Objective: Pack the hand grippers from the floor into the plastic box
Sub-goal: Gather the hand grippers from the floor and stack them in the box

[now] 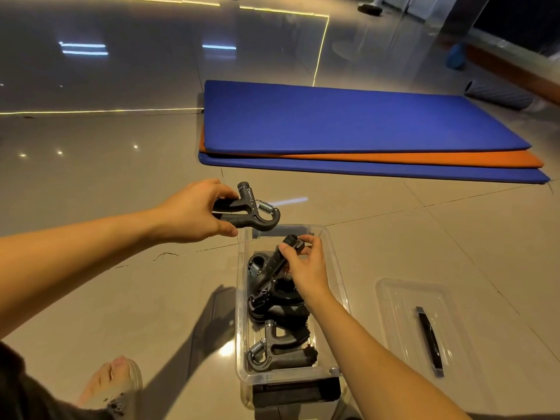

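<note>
A clear plastic box (336,265) stands on the tiled floor at centre, with several black hand grippers (278,344) lying inside it. My left hand (194,213) holds one black hand gripper (251,210) by its handles, in the air just beyond the box's far left corner, spring end pointing right. My right hand (303,265) reaches into the box and pinches the upper end of another black hand gripper (277,262) that stands tilted on top of the pile.
The box's clear lid (403,301) with a black handle lies on the floor to the right. Stacked blue and orange mats (348,122) lie beyond. My foot (115,380) is at the lower left. A dark object (297,392) sits under the box's near end.
</note>
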`<action>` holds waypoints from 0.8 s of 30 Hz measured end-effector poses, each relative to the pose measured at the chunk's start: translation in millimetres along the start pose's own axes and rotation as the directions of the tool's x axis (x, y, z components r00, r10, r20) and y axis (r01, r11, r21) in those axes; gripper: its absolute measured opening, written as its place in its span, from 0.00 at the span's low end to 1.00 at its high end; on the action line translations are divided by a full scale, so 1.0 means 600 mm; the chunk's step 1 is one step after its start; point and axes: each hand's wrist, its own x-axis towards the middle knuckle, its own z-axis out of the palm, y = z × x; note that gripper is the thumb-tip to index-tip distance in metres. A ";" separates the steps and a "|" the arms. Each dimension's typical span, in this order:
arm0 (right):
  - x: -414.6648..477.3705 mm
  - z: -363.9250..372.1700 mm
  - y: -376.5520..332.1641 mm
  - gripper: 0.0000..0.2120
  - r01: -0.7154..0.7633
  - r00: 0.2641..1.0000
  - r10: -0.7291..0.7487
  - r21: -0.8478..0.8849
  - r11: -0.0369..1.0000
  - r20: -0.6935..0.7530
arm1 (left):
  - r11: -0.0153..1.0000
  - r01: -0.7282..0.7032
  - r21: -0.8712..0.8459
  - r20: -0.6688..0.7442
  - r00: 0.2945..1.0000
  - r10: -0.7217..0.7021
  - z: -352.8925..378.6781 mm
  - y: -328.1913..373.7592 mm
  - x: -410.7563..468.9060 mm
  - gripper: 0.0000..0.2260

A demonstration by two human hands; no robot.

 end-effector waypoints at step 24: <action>0.044 -0.007 0.043 0.35 -0.042 0.981 0.080 -0.210 0.977 0.174 | 0.999 0.032 0.040 0.052 0.998 -0.034 0.017 -0.035 0.009 0.27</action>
